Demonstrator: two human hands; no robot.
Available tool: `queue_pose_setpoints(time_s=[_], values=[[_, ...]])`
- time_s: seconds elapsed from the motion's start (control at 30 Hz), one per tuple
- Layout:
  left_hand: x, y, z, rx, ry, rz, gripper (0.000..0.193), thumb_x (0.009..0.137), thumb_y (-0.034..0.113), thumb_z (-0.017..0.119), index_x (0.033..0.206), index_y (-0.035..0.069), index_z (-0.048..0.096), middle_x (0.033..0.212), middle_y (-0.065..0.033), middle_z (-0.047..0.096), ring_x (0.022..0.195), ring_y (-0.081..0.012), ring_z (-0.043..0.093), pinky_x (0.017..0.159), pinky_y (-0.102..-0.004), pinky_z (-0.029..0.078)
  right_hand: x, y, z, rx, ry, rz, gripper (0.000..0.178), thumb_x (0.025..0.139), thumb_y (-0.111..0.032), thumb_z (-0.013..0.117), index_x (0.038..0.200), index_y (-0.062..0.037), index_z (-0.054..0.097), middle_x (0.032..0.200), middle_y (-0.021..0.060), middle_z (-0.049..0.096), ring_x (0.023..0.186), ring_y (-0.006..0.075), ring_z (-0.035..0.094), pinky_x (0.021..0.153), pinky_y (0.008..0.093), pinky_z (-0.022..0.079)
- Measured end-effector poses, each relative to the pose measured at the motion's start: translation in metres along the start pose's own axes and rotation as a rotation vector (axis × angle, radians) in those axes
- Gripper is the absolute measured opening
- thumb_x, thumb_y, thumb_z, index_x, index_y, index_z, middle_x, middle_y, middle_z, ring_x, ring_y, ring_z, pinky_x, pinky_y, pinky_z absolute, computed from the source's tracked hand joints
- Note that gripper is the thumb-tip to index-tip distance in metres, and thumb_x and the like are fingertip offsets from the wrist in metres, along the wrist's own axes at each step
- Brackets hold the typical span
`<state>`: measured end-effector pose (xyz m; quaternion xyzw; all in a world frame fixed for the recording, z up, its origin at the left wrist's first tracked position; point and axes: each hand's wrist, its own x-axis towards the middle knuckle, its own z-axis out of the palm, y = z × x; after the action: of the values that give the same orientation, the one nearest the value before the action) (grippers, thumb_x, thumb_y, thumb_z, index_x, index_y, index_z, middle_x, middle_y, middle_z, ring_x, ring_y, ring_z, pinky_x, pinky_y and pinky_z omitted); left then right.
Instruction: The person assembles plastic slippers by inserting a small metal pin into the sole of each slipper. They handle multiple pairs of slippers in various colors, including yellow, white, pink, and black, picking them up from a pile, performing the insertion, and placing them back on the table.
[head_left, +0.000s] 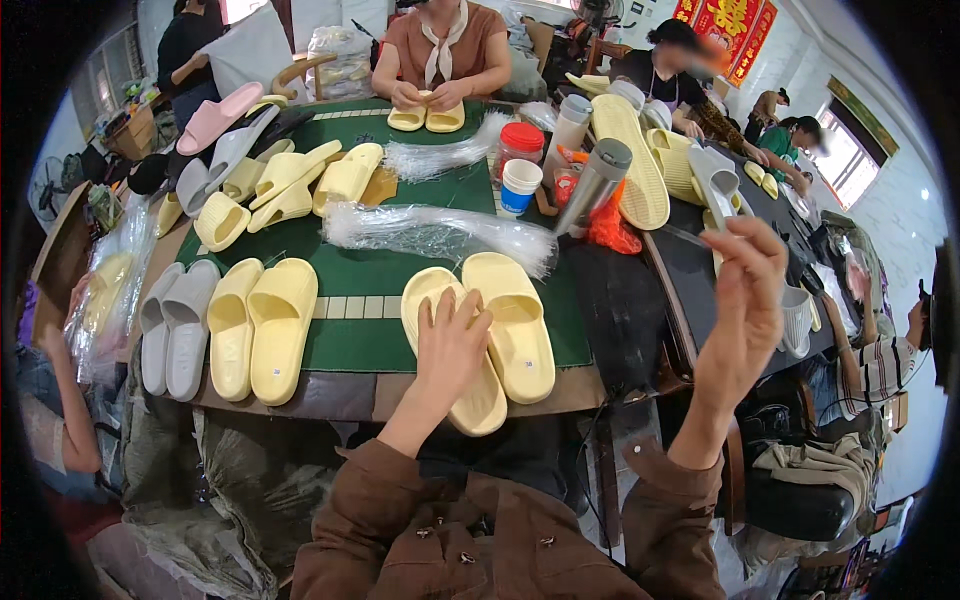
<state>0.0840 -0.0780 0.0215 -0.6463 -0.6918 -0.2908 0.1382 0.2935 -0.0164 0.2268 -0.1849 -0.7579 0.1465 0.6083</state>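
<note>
A pair of pale yellow slippers lies at the table's front edge. My left hand [450,345] grips the left yellow slipper [478,405] around its strap, fingertips toward the gap beside its mate. The right yellow slipper [522,350] bears a small white sticker on its insole. My right hand [745,290] is raised at the right, apart from the pair, with thumb and fingers pinched together. A thin, faint strand seems to run left from its fingertips, too fine to name. Bundles of clear plastic strands [440,238] lie behind the slippers.
A grey slipper pair [182,330] and another yellow pair [262,330] stand at left, with piled slippers behind. A steel tumbler [597,185], a paper cup [519,188] and a red-lidded jar [520,145] stand right of centre. Across the green mat [370,345], a co-worker handles yellow slippers.
</note>
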Motion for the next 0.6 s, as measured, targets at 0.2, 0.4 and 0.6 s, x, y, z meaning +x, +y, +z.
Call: queue_pose_setpoints(time_s=[0.2, 0.4, 0.6], values=[[-0.008, -0.005, -0.01, -0.008, 0.008, 0.044, 0.023, 0.081, 0.013, 0.064, 0.103, 0.006, 0.061, 0.125, -0.0101, 0.054, 0.12, -0.0373, 0.046, 0.103, -0.0518, 0.033, 0.041, -0.001, 0.028, 0.385, -0.022, -0.217, 0.022, 0.101, -0.011, 0.043, 0.11, 0.0003, 0.059, 0.123, 0.0171, 0.054, 0.111, 0.0271, 0.055, 0.099, 0.0348, 0.045], [-0.014, -0.006, -0.012, -0.031, 0.036, 0.042, 0.024, 0.081, 0.013, 0.063, 0.104, 0.006, 0.062, 0.126, -0.0101, 0.055, 0.121, -0.0376, 0.045, 0.104, -0.0516, 0.033, 0.043, 0.011, 0.068, 0.923, -0.098, -0.237, 0.021, 0.101, -0.01, 0.041, 0.11, 0.0041, 0.053, 0.122, 0.0235, 0.055, 0.121, 0.0335, 0.053, 0.101, 0.0413, 0.047], [-0.014, -0.002, -0.008, -0.019, 0.069, 0.042, 0.022, 0.08, 0.013, 0.064, 0.102, 0.006, 0.063, 0.126, -0.0101, 0.056, 0.12, -0.0376, 0.046, 0.103, -0.0518, 0.033, -0.057, 0.114, 0.129, 0.708, -0.069, 0.638, 0.023, 0.101, -0.013, 0.045, 0.113, 0.0019, 0.058, 0.116, 0.0105, 0.059, 0.104, 0.0193, 0.061, 0.092, 0.0332, 0.052]])
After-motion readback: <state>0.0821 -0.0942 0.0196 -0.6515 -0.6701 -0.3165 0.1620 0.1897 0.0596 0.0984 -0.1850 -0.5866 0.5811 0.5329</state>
